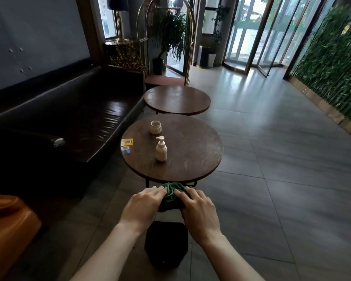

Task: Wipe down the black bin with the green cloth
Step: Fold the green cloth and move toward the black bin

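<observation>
Both hands are stretched out in front of the person, and between them they hold the green cloth (171, 194), bunched into a wad. The left hand (143, 206) grips its left side and the right hand (199, 209) its right side, the fingers (156, 190) of each curled over the top of the fabric. The cloth hangs in the air just off the near edge of the round table (193, 157). The black bin (166, 243) stands on the tiled floor (272, 179) directly below the wrists, apart from the cloth. On the table stand a pump bottle (161, 149) near the middle and a small ribbed cup (155, 127) toward the far edge. Two small cards (126, 145) lie at the left edge. A dark leather sofa (73, 116) runs along the left.
</observation>
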The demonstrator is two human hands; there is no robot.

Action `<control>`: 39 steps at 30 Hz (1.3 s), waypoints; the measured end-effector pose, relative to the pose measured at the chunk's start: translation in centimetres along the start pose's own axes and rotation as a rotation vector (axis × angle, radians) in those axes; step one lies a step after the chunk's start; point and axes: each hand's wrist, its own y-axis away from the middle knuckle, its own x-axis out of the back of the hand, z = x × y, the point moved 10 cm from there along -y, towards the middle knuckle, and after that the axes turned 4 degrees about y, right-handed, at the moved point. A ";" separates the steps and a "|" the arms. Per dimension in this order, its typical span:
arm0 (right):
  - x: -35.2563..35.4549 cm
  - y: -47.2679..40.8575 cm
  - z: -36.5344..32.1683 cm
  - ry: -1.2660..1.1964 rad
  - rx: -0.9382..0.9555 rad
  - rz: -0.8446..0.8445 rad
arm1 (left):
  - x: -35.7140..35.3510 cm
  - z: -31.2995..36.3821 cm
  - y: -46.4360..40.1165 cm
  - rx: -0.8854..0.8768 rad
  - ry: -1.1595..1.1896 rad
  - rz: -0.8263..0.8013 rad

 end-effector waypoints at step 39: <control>-31.6 14.9 7.9 -0.057 0.012 -0.326 | -34.0 -1.9 11.0 0.212 0.124 -0.332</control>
